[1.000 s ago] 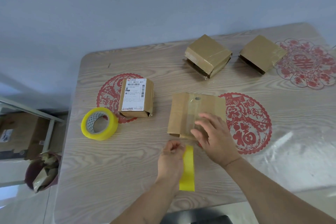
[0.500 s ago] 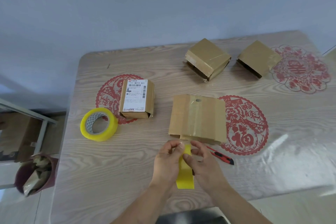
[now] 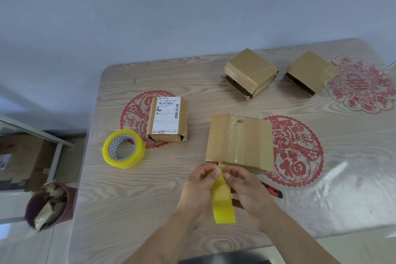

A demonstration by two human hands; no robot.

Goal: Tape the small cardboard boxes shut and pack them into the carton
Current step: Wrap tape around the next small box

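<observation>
Pinching the top end of the glossy yellow tape strip [image 3: 222,201], the left hand [image 3: 200,186] and right hand [image 3: 248,191] hold it just short of the flat brown cardboard box [image 3: 240,141]. It should probably be kept taut, centred on the flap seam, then smoothed. Beyond the left hand, the tape roll [image 3: 123,148] rests on the wood-grain desk [image 3: 128,210].

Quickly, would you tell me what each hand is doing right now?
Left hand: pinches the top of the yellow tape strip.
Right hand: pinches the same strip's top end.
</observation>
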